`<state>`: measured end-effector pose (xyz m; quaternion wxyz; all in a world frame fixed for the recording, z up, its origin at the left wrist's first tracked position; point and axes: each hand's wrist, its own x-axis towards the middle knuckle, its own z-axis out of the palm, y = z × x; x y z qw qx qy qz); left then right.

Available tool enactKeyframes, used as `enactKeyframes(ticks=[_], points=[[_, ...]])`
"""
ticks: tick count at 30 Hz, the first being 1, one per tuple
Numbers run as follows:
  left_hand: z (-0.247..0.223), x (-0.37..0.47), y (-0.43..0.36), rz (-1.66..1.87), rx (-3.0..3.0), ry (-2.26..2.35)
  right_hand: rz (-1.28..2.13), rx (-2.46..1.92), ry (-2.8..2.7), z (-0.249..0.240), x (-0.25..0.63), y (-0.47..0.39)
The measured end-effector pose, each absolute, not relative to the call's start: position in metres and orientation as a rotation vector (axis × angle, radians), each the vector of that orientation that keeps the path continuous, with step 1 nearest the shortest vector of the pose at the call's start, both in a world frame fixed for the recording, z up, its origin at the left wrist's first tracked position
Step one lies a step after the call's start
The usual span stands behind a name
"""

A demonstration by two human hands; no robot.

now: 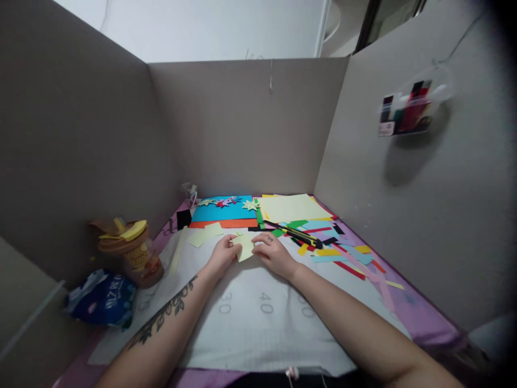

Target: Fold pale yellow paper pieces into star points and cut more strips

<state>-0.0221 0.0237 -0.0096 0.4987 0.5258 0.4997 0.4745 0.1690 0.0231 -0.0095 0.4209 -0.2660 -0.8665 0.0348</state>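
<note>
Between both hands, just above the white mat (246, 339), is a small pale yellow piece of paper (244, 249). My left hand (223, 255) pinches its left side, thumb and fingers closed. On the right side, my right hand (275, 254) grips the same paper with bent fingers. Behind and left of my left hand lie more pale yellow paper pieces (204, 235). A black and yellow utility knife (299, 235) rests among paper strips just beyond my right hand. Folded paper stars (230, 201) sit on a blue sheet (197, 214) at the back.
Coloured paper strips (343, 258) are scattered to the right. Pale yellow sheets (293, 206) are stacked at the back. A brown cup with a yellow lid (139, 258) and a blue tissue pack (105, 299) stand left. Grey partitions (250, 126) enclose the table; a bag (414, 108) hangs right.
</note>
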Motion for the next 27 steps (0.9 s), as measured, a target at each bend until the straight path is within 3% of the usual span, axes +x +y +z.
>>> enactKeyframes(ticks=[11,20,27], points=[[-0.007,-0.03,0.022,0.91,2.082,1.23,0.485,-0.893,-1.983,-0.011,0.165,0.028],[-0.002,-0.03,0.02,1.042,1.694,0.958,0.62,-1.057,-1.743,-0.009,0.163,0.028],[0.0,-0.025,0.019,1.079,1.714,1.151,0.709,-1.001,-1.682,-0.004,0.16,0.022]])
